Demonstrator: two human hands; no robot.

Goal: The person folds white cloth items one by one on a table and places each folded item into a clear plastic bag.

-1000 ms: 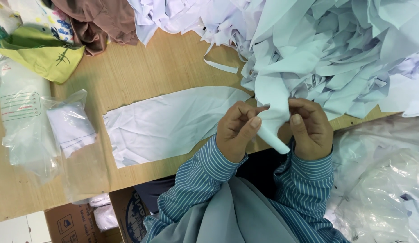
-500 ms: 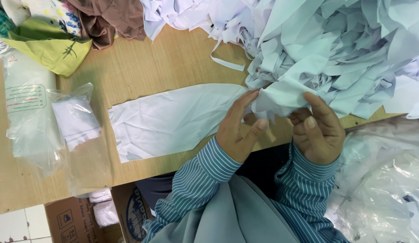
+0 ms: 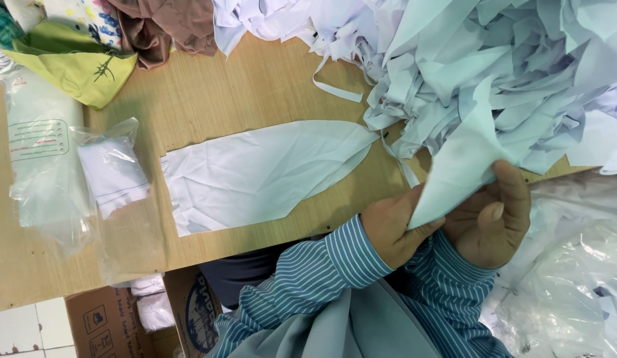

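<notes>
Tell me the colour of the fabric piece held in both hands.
Pale mint green, plain; the fabric piece shows best in the head view.

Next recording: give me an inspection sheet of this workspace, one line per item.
Surface: wooden table, light grain, partly bare.
Job's things: pale blue fabric piece pinched by both hands; heap of pale blue and white offcuts behind it.
Clutter: flat white fabric panel; clear plastic bags; brown cloth; green cloth.
Grips: left hand and right hand both closed on the pale blue fabric piece.
Cables: nothing seen.
Surroundings: cardboard box under the table; plastic sheeting at right.
</notes>
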